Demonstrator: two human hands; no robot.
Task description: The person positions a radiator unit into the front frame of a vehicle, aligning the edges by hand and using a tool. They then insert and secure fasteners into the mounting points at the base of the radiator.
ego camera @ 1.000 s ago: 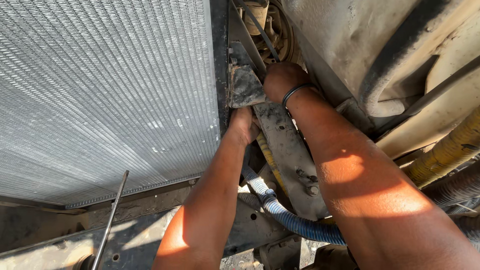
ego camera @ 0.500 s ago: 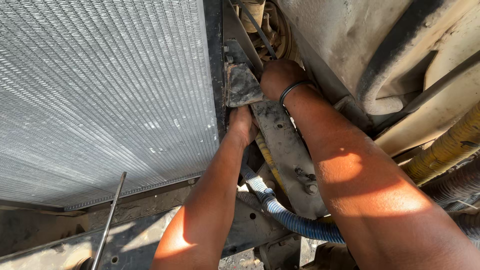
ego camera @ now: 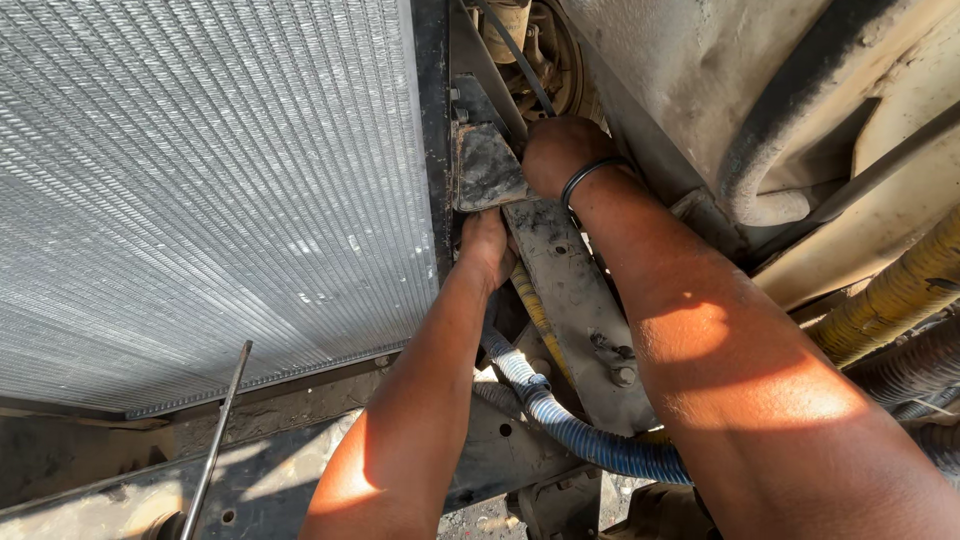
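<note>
Our left hand [ego camera: 487, 243] grips the bracket's [ego camera: 487, 166] lower edge beside the radiator [ego camera: 200, 180]; right hand [ego camera: 556, 152] behind it, grip hidden.

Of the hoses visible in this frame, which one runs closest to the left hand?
The blue hose, which passes just under the left hand and forearm. The yellow corrugated hose and the dark ribbed hose lie far right, beyond the right arm.
</note>
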